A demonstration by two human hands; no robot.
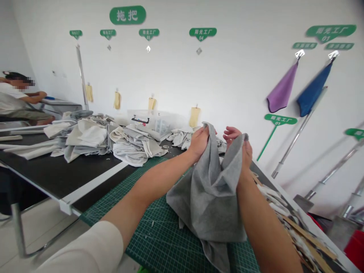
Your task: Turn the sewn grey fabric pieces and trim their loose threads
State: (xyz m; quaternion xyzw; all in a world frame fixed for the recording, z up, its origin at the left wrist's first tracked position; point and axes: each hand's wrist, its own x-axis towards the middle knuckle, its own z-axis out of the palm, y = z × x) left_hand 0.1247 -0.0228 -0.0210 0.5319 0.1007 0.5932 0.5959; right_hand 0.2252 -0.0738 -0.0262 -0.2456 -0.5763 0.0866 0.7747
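A grey cloth (210, 197) hangs between my two hands above a green cutting mat (142, 227), its top edge sagging in the middle. My left hand (199, 142) is closed on the cloth's upper left edge. The upper right corner is in the grip of my right hand (245, 151), partly hidden behind the fabric, with some fingers showing past the edge. The cloth's lower folds droop down to the mat.
Heaps of grey and white cloths (88, 136) lie on the black table at left, before a clear plastic box (167, 123). Strips and scraps (301, 235) line the right edge. Purple (283, 89) and blue cloths (314, 91) hang on the wall. Another person (17, 98) sits far left.
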